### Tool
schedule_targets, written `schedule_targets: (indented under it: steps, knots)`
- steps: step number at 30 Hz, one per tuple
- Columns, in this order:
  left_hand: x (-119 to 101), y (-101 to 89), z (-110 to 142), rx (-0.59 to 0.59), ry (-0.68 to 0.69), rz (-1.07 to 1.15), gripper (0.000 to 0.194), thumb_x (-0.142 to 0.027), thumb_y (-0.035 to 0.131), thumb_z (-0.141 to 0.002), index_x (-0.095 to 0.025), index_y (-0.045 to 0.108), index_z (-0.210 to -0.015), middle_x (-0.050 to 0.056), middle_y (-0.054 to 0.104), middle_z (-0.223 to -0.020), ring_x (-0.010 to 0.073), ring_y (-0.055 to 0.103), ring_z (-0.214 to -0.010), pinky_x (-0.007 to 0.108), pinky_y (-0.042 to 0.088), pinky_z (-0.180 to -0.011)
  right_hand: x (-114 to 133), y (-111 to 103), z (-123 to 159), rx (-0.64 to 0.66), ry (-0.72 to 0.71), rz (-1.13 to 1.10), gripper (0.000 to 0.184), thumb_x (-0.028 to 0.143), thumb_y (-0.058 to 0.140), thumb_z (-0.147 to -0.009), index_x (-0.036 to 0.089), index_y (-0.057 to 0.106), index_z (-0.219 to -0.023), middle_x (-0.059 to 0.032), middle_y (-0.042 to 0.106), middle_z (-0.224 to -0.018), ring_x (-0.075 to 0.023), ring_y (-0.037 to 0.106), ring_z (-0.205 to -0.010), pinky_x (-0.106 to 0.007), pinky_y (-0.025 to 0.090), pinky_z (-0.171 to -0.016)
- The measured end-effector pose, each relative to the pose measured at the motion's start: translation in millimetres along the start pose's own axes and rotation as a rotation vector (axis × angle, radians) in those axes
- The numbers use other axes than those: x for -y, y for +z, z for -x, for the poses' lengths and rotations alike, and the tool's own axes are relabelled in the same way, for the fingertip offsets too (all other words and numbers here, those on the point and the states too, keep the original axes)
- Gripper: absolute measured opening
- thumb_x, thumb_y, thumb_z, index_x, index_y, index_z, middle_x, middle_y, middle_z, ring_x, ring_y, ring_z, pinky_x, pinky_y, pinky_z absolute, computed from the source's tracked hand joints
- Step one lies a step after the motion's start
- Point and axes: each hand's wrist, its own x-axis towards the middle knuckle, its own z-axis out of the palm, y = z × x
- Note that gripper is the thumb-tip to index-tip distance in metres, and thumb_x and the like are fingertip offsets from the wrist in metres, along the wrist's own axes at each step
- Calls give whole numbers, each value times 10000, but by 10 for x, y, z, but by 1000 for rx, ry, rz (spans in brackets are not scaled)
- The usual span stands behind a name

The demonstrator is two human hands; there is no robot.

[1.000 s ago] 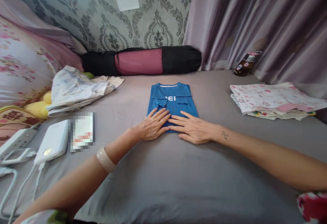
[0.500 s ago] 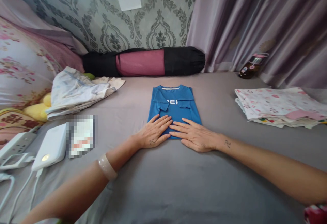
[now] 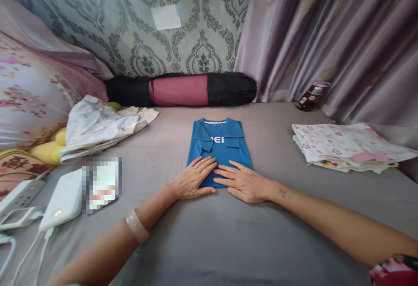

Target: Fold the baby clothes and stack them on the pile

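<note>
Blue fabric: a folded shirt [image 3: 224, 153] lies flat on a grey sheet [image 3: 209, 238], collar at the far end, sleeves folded inward over white lettering. The left hand [image 3: 192, 180] and right hand [image 3: 247, 185] rest palm down on its near end, fingers outstretched and slightly apart, gripping nothing. Well to the right lie folded cloths [image 3: 342, 142]; beyond the shirt, a black-and-pink roll [image 3: 179, 90].
</note>
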Motion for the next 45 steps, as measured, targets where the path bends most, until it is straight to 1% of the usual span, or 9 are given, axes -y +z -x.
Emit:
schedule_targets:
  steps: [4, 7, 13, 18, 21, 24, 30, 38, 45]
  knots:
    - [-114, -66, 28, -83, -3, 23, 492, -502, 482, -913, -144, 488, -1251, 166, 537, -1306, 263, 465, -1245, 434, 379, -1042, -8, 2, 2, -43, -9, -48, 519, 281, 452, -935, 273, 387, -1450, -56, 343, -1526, -204, 240, -1430, -520, 124, -1172]
    - [-205, -83, 38, -61, 19, -16, 276, -388, 448, -950, -175, 562, -1083, 118, 606, -1130, 231, 548, -1067, 390, 445, -910, -30, 22, 7, -121, 18, -95, 556, 291, 528, -888, 248, 422, -1432, -65, 390, -1501, -201, 283, -1414, -494, 161, -1174]
    - [-303, -43, 26, -56, 60, -133, 274, -301, 353, -990, -175, 578, -1085, 91, 634, -1046, 195, 580, -970, 333, 465, -810, 62, 100, 6, -287, 87, -84, 445, 254, 571, -854, 227, 576, -1298, -80, 478, -1439, -217, 338, -1389, -473, 249, -1156]
    - [-338, -25, -9, -72, 63, -191, 243, -225, 358, -974, -166, 593, -953, 78, 650, -949, 194, 596, -899, 320, 482, -763, 212, 223, -34, -306, 158, -47, 504, 292, 557, -869, 201, 513, -1363, -91, 490, -1427, -219, 394, -1357, -443, 309, -1141]
    - [-338, -18, -36, -116, 23, -164, 250, -230, 346, -977, -165, 584, -938, 75, 643, -876, 183, 598, -851, 309, 494, -763, 190, 294, -54, -355, 192, -3, 463, 295, 504, -912, 188, 516, -1362, -92, 504, -1415, -219, 431, -1332, -434, 343, -1128]
    - [-333, -24, -43, -132, -3, -171, 281, -246, 316, -991, -170, 582, -938, 70, 635, -831, 176, 602, -810, 302, 502, -742, 104, 320, -29, -393, 190, 47, 434, 195, 443, -925, 189, 531, -1350, -90, 531, -1390, -210, 457, -1313, -423, 382, -1108]
    - [-224, -69, 132, -101, 22, -231, 275, -245, 346, -985, -177, 591, -1090, 109, 671, -1027, 203, 622, -994, 349, 525, -851, -66, 284, 186, -413, 203, 123, 557, 28, 362, -861, 196, 520, -1367, -96, 533, -1383, -216, 456, -1313, -436, 423, -1083]
    - [128, -41, 435, -113, -149, -204, 431, -137, 356, -928, -189, 523, -1322, 110, 612, -1296, 210, 585, -1184, 395, 485, -1012, -172, 275, 429, -432, 286, 99, 671, -45, 287, -812, 203, 464, -1411, -86, 507, -1406, -195, 418, -1339, -437, 410, -1098]
    - [129, -124, 438, -41, -183, -70, 533, -72, 354, -870, -205, 481, -1371, 74, 558, -1371, 172, 518, -1265, 345, 444, -1058, -225, 225, 474, -371, 201, 62, 708, -57, 285, -806, 219, 397, -1449, -73, 471, -1440, -181, 411, -1343, -436, 397, -1110]
